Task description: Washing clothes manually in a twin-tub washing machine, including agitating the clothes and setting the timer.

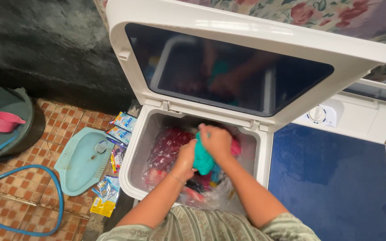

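i am watching both hands working over the open tub of the washing machine. the left hand is clenching the lower part of a teal cloth, and the right hand is gripping its top, so the cloth is sitting between the 2 hands, just above the soapy water and the red clothes lying in it. as i am judging it, the wet cloth could be slipping out of the fingers and dropping back, splashing suds over the rim. the raised lid is leaning right over the arms (its hinge is just behind the hands), and a knock from an elbow could be bringing it down on them. water running off the cloth could be wetting the tiled floor, where the detergent packets and the blue hose are lying beside the machine, making a slip more likely.
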